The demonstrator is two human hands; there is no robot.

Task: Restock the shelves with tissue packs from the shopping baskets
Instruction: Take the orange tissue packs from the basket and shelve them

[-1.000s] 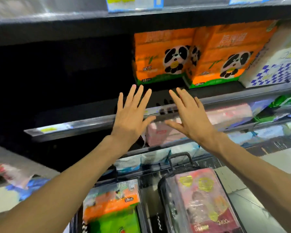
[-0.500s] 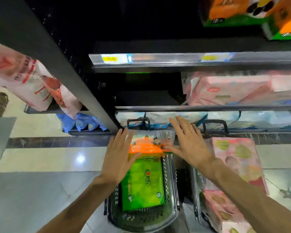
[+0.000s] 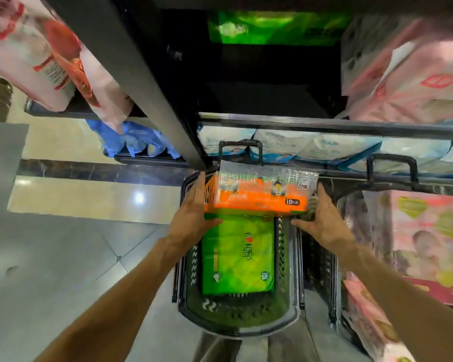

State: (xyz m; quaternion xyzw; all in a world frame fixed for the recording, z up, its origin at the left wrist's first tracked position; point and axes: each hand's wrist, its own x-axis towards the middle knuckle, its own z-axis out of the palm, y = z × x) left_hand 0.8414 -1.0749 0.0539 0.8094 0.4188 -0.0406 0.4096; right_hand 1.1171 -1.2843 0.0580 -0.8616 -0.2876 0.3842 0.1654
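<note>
Lifting the orange tissue pack (image 3: pixel 256 202) from the basket (image 3: pixel 236 322)
Your left hand (image 3: pixel 194 215) and right hand (image 3: pixel 322 220) clamp its ends, fingers curled; raise it level, clear of the handle (image 3: pixel 239 145).

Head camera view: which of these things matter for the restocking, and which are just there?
Part of the job:
- orange tissue pack, between left hand and right hand
- green tissue pack
- basket

Just there:
- blue packs
- floor
</note>
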